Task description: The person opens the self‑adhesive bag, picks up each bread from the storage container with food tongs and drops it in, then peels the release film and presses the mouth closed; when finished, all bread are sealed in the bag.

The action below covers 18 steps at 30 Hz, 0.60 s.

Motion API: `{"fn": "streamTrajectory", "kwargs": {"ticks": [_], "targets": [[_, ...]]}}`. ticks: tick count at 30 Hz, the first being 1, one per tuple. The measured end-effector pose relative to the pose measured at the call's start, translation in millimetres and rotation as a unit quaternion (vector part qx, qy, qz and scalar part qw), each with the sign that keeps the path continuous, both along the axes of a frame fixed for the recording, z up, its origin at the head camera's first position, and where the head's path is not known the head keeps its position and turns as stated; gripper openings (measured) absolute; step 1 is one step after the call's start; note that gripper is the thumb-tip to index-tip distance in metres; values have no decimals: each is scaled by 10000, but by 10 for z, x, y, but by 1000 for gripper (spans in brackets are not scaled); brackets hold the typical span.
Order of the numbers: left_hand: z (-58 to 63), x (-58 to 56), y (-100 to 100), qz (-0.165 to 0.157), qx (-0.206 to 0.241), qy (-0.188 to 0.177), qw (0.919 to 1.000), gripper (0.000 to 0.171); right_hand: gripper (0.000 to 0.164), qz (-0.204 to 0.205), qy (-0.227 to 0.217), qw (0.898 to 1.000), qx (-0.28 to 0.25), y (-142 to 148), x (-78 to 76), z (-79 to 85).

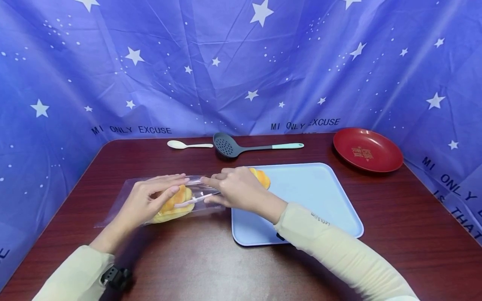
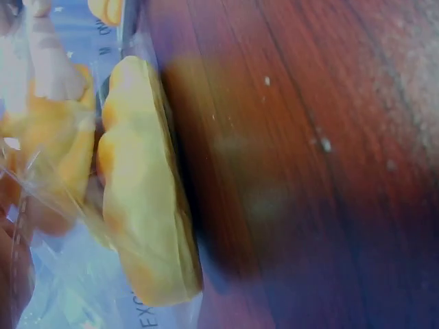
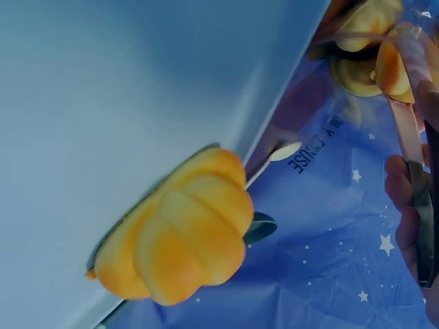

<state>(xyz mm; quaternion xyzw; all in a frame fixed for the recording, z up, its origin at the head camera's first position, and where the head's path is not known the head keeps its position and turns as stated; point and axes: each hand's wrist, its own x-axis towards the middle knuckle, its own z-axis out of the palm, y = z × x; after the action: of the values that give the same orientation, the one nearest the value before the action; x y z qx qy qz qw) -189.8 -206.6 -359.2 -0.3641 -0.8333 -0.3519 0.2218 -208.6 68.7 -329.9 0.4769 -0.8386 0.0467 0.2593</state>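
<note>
My right hand (image 1: 237, 190) grips a pair of tongs (image 3: 409, 137) with dark handles and pale pink arms. The tongs' arms reach into a clear plastic bag (image 1: 122, 200) and lie on either side of an orange-yellow bread roll (image 2: 58, 147). Beside that roll in the bag is a longer, paler bread (image 2: 147, 185). My left hand (image 1: 148, 198) lies over the bag and the bread, fingers extended and thumb held apart, touching the film. Another scalloped bread roll (image 3: 188, 229) rests at the edge of a light blue tray (image 1: 301, 200), partly hidden by my right hand in the head view.
Along the back of the dark red wooden table (image 1: 211, 259) lie a cream spoon (image 1: 180, 145) and a grey slotted skimmer (image 1: 229, 146) with a mint handle end. A red plate (image 1: 370, 150) stands at the back right. A blue starry cloth (image 1: 226, 83) hangs behind.
</note>
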Motion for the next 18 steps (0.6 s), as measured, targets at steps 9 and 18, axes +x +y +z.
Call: {"fn": "streamTrajectory", "kwargs": {"ticks": [9,18], "targets": [[-16,5,-9,37,35,-6,10000,36,48,248,479,9985,-115,-3,-5,-59],[-31,11,3,82,174,51,9998,38,49,140,496,9987,47,-86,19,-37]]}}
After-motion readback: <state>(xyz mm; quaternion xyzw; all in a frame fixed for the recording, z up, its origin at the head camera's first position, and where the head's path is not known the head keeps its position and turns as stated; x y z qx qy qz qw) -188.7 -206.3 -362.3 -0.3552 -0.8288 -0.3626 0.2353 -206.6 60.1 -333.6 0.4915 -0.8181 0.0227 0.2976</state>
